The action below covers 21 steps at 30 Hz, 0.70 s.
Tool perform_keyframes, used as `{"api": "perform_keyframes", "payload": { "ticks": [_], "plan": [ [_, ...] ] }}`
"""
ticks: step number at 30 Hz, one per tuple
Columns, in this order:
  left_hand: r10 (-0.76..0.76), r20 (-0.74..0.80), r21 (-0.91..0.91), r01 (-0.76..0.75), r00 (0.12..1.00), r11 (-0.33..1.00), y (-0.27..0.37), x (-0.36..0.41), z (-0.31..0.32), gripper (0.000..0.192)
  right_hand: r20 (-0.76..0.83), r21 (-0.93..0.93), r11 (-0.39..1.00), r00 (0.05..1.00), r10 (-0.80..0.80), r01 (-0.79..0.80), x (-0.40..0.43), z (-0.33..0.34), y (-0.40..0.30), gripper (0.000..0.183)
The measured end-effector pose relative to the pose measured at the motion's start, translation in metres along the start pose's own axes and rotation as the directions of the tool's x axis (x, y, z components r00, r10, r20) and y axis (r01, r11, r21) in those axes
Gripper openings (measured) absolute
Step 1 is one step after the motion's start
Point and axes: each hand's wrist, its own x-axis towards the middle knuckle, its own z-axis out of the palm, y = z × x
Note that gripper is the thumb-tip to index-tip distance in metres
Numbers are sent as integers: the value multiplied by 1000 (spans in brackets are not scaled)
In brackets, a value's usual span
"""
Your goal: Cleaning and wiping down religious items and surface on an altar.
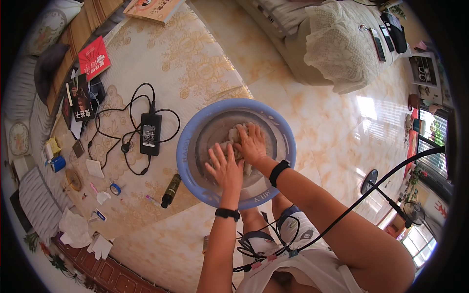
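A blue plastic basin (187,135) with raised lettering on its rim is in front of me, overlapping the table's edge. In it lies a pale, wet-looking cloth (233,135), bunched up in what appears to be shallow water. My left hand (226,168) lies palm down over the near left part of the cloth, its fingers spread. Further in, my right hand (252,143) presses flat on the cloth with fingers apart. The hands are close together and cover much of the cloth. A black band circles each wrist.
The patterned tablecloth (190,47) holds a black power adapter (150,133) with looped cables, a dark bottle (171,191), blue tape (115,189) and a red book (94,58). A black cable (351,207) runs past my right arm. A lace-covered sofa arm (329,44) stands beyond.
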Motion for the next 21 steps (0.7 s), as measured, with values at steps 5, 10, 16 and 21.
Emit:
{"api": "perform_keyframes", "payload": {
  "ticks": [5,10,16,21],
  "plan": [
    [-60,177,29,56,982,998,-14,22,19,60,123,-108,990,987,103,-90,12,5,-5,48],
    [-99,118,-147,116,988,982,-14,26,18,55,134,-39,967,958,253,-250,23,12,2,46],
    [-397,318,-948,285,861,-142,-30,29,34,64,205,483,821,951,231,-304,-16,34,-6,38],
    [-260,450,-874,361,855,-325,-32,31,8,63,398,658,720,914,-82,-223,-49,-24,-46,25]
  ]
}}
